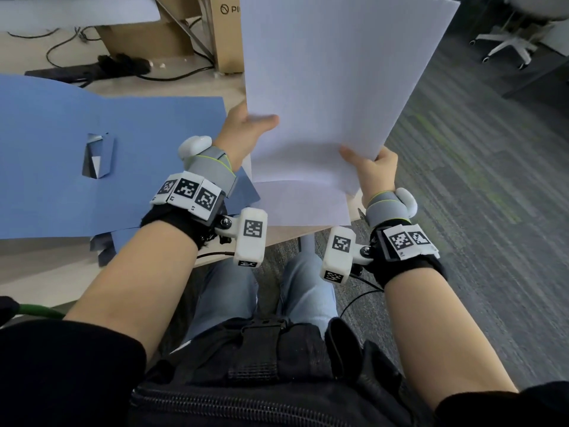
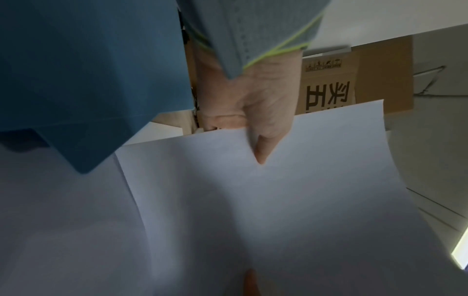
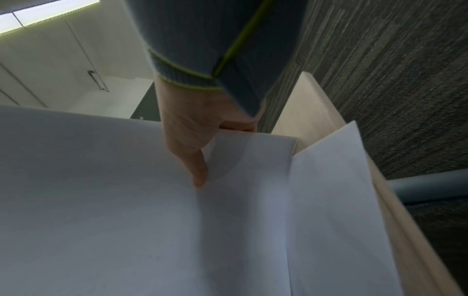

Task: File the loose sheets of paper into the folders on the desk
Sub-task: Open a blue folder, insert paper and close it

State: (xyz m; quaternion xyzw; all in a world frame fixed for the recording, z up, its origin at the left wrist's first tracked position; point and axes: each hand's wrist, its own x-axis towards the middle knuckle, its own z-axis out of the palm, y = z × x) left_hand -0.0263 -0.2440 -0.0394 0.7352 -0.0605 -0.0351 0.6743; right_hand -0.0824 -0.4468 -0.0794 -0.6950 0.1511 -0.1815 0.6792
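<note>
The white sheets of paper (image 1: 335,75) I hold are blank and lifted off the bench, tilted up and away from me, their lower edge bowed slightly between my two grips. Under them another white sheet (image 1: 301,204) lies flat at the bench's near edge, just beside the blue folder (image 1: 92,149). That folder lies open and flat across the bench to my left, with a small cut-out slot in its inner face.

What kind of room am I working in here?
Most likely an office. A wheeled swivel chair stands on grey carpet tile, a light wood desk carries an open blue folder, and cardboard boxes and cables sit behind it.
</note>
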